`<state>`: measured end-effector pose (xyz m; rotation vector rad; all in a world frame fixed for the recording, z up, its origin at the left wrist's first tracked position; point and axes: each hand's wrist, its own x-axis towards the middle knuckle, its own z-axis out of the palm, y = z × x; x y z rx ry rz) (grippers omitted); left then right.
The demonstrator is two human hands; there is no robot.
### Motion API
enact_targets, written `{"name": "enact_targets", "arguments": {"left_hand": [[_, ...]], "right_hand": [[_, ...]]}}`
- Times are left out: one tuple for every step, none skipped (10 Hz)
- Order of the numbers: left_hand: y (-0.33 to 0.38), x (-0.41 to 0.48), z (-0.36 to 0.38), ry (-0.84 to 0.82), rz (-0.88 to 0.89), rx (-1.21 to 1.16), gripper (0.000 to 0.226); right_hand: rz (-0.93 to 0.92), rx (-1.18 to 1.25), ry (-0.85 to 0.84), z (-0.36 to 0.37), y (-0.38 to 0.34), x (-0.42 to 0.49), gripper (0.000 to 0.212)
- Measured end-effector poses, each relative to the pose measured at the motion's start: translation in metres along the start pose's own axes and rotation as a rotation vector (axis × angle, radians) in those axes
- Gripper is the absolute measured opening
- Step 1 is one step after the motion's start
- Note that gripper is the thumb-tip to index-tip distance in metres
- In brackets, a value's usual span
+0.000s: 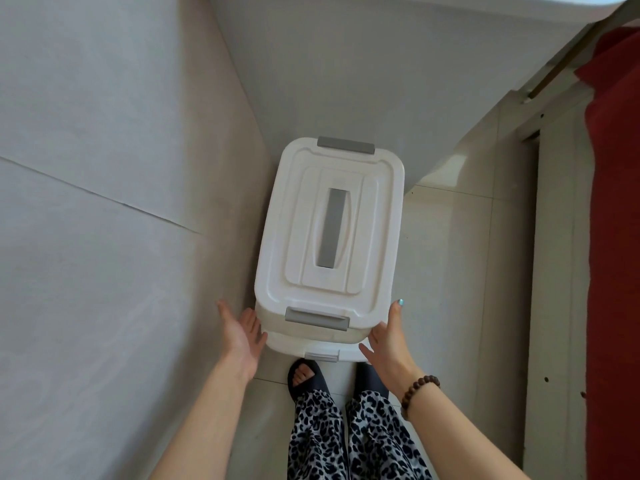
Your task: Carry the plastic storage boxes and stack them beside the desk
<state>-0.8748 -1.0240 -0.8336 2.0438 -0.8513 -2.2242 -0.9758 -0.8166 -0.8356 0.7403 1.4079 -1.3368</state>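
A white plastic storage box [329, 230] with grey latches and a grey lid handle sits on top of a second white box [294, 348], of which only the near edge shows. The stack stands on the floor between a wall on the left and a white desk panel [363, 81] behind it. My left hand [242, 337] is open, palm turned toward the stack's near left corner, just apart from it. My right hand [389, 341] is open beside the near right corner, fingers spread, touching or almost touching the box.
The wall [104, 168] runs close along the left of the stack. Pale floor tiles [457, 271] lie to the right, with a white door frame and red cloth [616, 237] beyond. My feet in dark slippers [304, 379] stand just in front of the boxes.
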Motion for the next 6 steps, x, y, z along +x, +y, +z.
{"name": "enact_targets", "arguments": {"left_hand": [[0.001, 0.0, -0.001, -0.068, 0.032, 0.15, 0.073], [-0.004, 0.0, -0.004, -0.102, 0.112, 0.5, 0.049], [-0.011, 0.003, -0.012, -0.103, 0.273, 0.877, 0.049], [-0.017, -0.005, -0.023, -0.179, 0.374, 1.175, 0.057], [-0.011, -0.026, -0.029, -0.241, 0.377, 1.292, 0.062], [0.006, -0.052, -0.031, -0.305, 0.335, 1.292, 0.064]], "right_hand": [[0.006, -0.036, -0.013, 0.001, 0.001, 0.003, 0.106], [-0.045, -0.223, 0.063, 0.0, 0.004, 0.004, 0.06], [-0.118, -0.598, 0.143, -0.003, 0.005, -0.001, 0.047], [-0.138, -0.892, 0.098, -0.008, 0.0, -0.016, 0.056], [-0.097, -1.094, 0.012, -0.011, -0.013, -0.037, 0.07], [-0.056, -1.175, -0.101, -0.013, -0.029, -0.064, 0.079]]}}
